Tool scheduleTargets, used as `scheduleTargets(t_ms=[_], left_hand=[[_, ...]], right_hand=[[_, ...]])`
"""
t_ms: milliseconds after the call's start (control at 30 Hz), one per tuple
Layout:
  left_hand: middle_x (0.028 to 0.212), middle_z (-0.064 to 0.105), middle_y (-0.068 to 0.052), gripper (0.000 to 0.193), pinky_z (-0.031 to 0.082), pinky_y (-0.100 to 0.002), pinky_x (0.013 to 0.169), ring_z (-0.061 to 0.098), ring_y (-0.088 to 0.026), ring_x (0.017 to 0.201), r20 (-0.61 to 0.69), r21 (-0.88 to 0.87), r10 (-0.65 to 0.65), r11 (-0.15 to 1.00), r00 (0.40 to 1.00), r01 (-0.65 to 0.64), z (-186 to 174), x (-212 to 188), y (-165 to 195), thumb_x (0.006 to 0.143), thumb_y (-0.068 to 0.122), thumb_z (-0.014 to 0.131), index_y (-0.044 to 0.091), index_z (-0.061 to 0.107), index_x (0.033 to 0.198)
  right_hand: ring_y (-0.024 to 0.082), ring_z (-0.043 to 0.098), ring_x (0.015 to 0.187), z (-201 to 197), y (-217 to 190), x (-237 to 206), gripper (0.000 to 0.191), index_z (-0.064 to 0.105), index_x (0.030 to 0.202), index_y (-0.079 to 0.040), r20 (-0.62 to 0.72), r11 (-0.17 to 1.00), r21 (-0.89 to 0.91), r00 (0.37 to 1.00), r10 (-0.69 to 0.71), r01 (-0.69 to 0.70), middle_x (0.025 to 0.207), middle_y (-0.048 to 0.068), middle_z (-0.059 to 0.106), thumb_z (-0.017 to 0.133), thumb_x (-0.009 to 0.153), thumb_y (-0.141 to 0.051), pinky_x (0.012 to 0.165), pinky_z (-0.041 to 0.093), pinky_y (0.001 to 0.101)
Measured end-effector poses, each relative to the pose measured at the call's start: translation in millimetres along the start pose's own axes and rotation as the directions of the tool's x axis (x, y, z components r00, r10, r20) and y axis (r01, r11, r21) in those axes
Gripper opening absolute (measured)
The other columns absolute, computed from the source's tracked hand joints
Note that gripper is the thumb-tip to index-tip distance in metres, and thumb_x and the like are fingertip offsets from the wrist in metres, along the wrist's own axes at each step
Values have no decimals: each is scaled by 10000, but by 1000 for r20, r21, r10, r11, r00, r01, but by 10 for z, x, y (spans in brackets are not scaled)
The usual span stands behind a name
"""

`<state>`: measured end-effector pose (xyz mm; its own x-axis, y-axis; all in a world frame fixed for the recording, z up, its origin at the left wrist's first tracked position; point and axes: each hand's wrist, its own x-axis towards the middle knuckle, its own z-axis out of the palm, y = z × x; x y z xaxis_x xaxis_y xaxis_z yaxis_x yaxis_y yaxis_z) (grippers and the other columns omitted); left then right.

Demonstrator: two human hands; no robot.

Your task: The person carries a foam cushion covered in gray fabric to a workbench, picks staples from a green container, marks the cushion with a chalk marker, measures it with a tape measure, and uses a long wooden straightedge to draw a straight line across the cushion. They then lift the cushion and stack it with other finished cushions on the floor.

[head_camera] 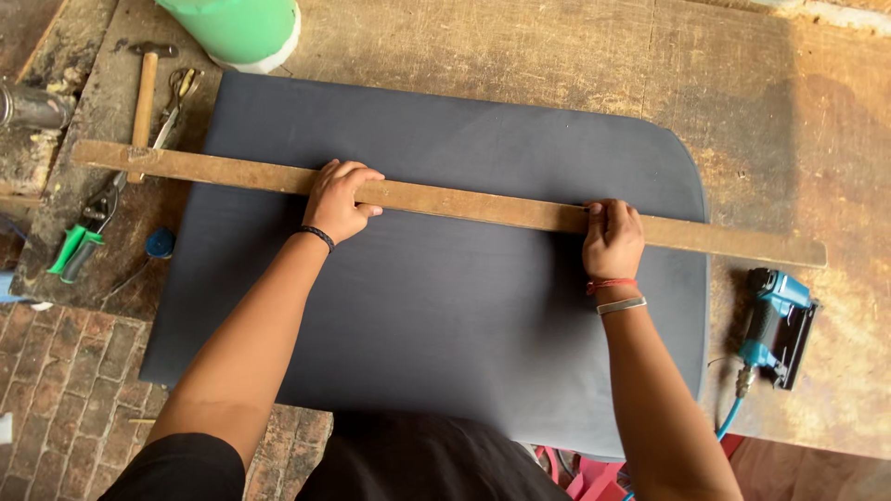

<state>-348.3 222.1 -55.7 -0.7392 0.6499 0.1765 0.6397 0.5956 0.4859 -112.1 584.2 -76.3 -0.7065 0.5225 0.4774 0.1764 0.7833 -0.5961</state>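
Observation:
A long wooden straightedge (464,202) lies slantwise across a dark grey sheet (445,315) with rounded corners, spread on a worn wooden workbench (761,102). My left hand (336,200) presses down on the straightedge left of its middle, fingers curled over its far edge. Further right, my right hand (611,237) rests on the same strip, fingertips on top of it. Both wrists wear bands.
A blue pneumatic stapler (775,320) with a blue hose lies at the right. At the left are a hammer (144,93), scissors (176,97), green-handled pliers (82,243) and a small blue round object (160,243). A green and white container (239,30) stands at the back. Brick floor shows lower left.

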Motion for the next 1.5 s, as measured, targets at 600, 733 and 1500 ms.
scheduleTargets(t_ms=[600,733,1500], left_hand=[[1441,538,-184,726,301,-481,1167,410,-397,1402,-242,35,34,999,970,-26,-167,-352,-368,784,180,848,70,520,1423],[1457,568,-152,666,402,-412,1197,486,-324,1411,-581,-148,-312,949,752,279,-560,-746,-1446,889,149,826,107,489,1463],[1362,624,-201,468,458,-485,1081,620,-326,1274,307,-939,-575,-54,758,339,-1005,-936,-2891,1004,339,564,4,546,1330]], right_hand=[[206,658,1130,122,21,-77,179,639,1149,-22,-58,931,341,986,156,-127,1180,91,670,567,991,19,1007,539,349],[212,701,1001,237,-489,-420,93,704,1107,55,-103,945,203,954,281,-256,1073,123,726,619,1133,27,923,565,327],[141,653,766,1972,-3315,-1151,132,712,1047,11,460,290,639,656,599,-713,909,71,697,677,1005,-110,749,573,292]])
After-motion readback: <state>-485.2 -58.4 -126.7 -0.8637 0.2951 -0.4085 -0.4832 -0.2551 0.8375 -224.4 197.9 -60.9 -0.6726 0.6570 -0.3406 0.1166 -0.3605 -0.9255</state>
